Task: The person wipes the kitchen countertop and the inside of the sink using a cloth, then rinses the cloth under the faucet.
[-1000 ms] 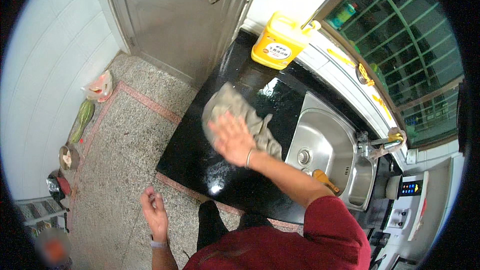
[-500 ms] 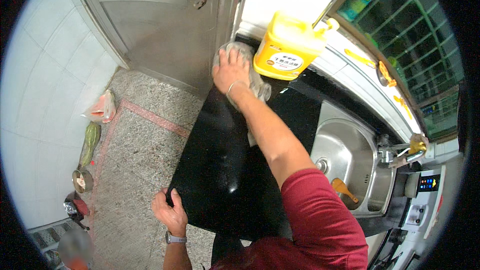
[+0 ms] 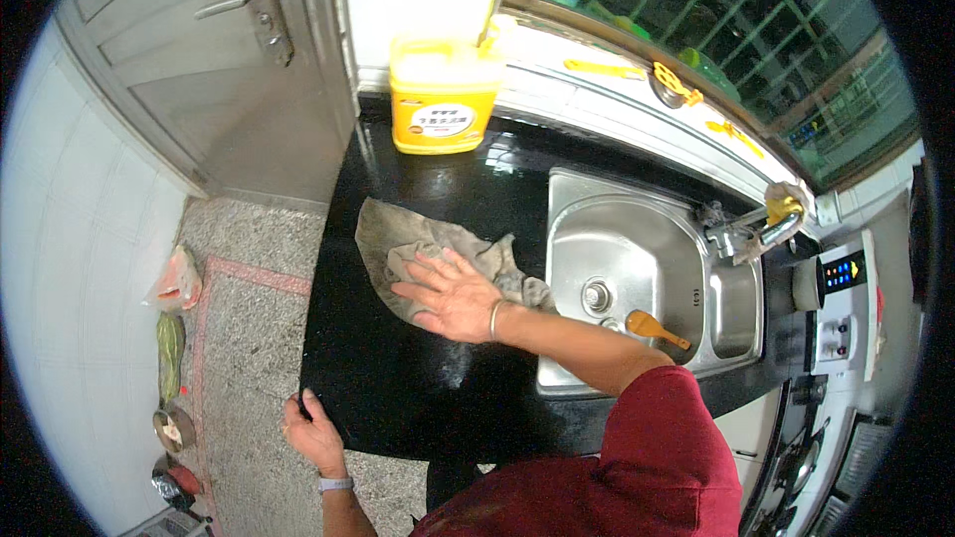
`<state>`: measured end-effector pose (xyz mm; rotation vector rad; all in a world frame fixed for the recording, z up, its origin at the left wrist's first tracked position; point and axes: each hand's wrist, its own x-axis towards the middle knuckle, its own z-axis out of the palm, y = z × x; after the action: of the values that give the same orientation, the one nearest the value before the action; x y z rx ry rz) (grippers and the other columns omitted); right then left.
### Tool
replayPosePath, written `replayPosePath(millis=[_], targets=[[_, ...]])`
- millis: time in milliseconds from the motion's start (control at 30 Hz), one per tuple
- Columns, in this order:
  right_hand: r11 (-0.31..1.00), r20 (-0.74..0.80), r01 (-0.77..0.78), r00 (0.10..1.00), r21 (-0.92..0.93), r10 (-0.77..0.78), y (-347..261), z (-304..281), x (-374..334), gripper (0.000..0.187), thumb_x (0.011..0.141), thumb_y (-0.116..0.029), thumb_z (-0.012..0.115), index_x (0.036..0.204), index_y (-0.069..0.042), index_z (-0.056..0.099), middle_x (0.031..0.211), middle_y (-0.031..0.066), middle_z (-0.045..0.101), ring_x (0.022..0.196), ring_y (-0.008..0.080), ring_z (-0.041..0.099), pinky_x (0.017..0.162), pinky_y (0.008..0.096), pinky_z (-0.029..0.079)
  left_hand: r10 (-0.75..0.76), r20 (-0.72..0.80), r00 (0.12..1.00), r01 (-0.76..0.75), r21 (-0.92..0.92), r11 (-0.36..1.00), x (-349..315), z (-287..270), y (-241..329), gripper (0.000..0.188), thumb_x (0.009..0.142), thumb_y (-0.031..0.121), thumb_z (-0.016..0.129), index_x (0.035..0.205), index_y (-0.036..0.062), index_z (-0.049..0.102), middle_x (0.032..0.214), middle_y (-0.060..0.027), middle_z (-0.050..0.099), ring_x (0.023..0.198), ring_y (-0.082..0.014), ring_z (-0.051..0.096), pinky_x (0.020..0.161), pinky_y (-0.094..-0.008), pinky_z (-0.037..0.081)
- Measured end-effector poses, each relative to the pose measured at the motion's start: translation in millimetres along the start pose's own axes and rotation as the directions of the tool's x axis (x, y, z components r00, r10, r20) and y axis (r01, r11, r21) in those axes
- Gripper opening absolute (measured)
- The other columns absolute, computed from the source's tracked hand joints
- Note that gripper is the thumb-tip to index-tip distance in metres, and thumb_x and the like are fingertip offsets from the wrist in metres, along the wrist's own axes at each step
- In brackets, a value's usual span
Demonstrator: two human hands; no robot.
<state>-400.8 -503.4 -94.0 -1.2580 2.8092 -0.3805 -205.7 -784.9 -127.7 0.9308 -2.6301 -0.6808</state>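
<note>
Right hand [image 3: 450,298]: spread flat over grey cloth [image 3: 398,237], hiding part.
Left hand [image 3: 315,435]: counter [image 3: 398,393] corner; grip, I can't tell.
Cloth: black countertop, nine o'clock of sink [image 3: 637,244].
Door [image 3: 204,89]: ten o'clock, cut off.

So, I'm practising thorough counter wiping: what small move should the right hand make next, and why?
I'd probably slide the right hand and the gray-beige cloth forward, toward the gap between the yellow plastic jug and the stainless-steel sink. The palm lies flat on the cloth, and the black countertop in that gap shows a bright, wet-looking sheen.
</note>
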Motion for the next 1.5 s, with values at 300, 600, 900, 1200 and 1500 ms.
replayPosePath(millis=[300, 600, 900, 1200, 1500], targets=[[0.879, -0.327, -0.477, 0.831, -0.002, 0.45, 165, -27, -20, 0.037, 0.094, -0.026, 0.051, 0.125, -0.006, 0.054, 0.141, 0.0189, 0.048, 0.133, 0.0353, 0.041, 0.113, 0.0461, 0.03, -0.113, -0.012, 0.993, 0.114, 0.077, 0.99, -3, 10, 1, 0.04, 0.099, 0.035, 0.052, 0.1, -0.0038, 0.065, 0.094, -0.0241, 0.065, 0.086, -0.0407, 0.057, 0.077, -0.0479, 0.045], [0.87, -0.347, -0.461, 0.856, -0.175, 0.383, 213, -35, 5, 0.03, 0.096, -0.028, 0.051, 0.121, -0.012, 0.056, 0.123, 0.0055, 0.058, 0.113, 0.0249, 0.051, 0.093, 0.0433, 0.039, -0.008, -0.116, 0.993, 0.008, -0.003, 1.0, -2, 12, -6, 0.055, 0.102, 0.044, 0.043, 0.09, -0.0082, 0.057, 0.077, -0.0239, 0.054, 0.071, -0.0324, 0.045, 0.073, -0.0436, 0.039], [0.59, -0.502, -0.806, 0.495, 0.039, 0.709, 295, -68, -180, 0.028, 0.089, -0.025, 0.061, 0.11, -0.007, 0.059, 0.107, 0.0126, 0.061, 0.104, 0.0336, 0.054, 0.094, 0.0487, 0.042, -0.018, -0.103, 0.995, 0.02, 0.023, 1.0, 5, 16, -34, 0.06, 0.102, 0.046, 0.043, 0.102, -0.0106, 0.062, 0.092, -0.0245, 0.065, 0.081, -0.0319, 0.056, 0.081, -0.0405, 0.044], [0.38, -0.328, 0.029, -0.446, 0.924, 0.833, 392, -138, -219, 0.042, 0.078, -0.01, 0.067, 0.116, 0.0, 0.05, 0.103, 0.0145, 0.061, 0.086, 0.0247, 0.061, 0.075, 0.0375, 0.052, -0.083, -0.002, 0.997, 0.083, -0.011, 0.996, 3, 13, -11, 0.054, 0.102, 0.043, 0.044, 0.094, -0.007, 0.061, 0.082, -0.0224, 0.063, 0.071, -0.0315, 0.052, 0.071, -0.0432, 0.042], [0.897, -0.814, -0.283, 0.389, 0.34, 0.431, 242, -63, 28, 0.036, 0.07, -0.01, 0.074, 0.102, -0.007, 0.057, 0.104, 0.0151, 0.056, 0.104, 0.0347, 0.051, 0.094, 0.043, 0.041, -0.107, -0.038, 0.994, 0.103, -0.076, 0.992, 1, 10, -7, 0.052, 0.102, 0.04, 0.046, 0.092, -0.0084, 0.06, 0.08, -0.0216, 0.062, 0.072, -0.0304, 0.051, 0.073, -0.0418, 0.043]])
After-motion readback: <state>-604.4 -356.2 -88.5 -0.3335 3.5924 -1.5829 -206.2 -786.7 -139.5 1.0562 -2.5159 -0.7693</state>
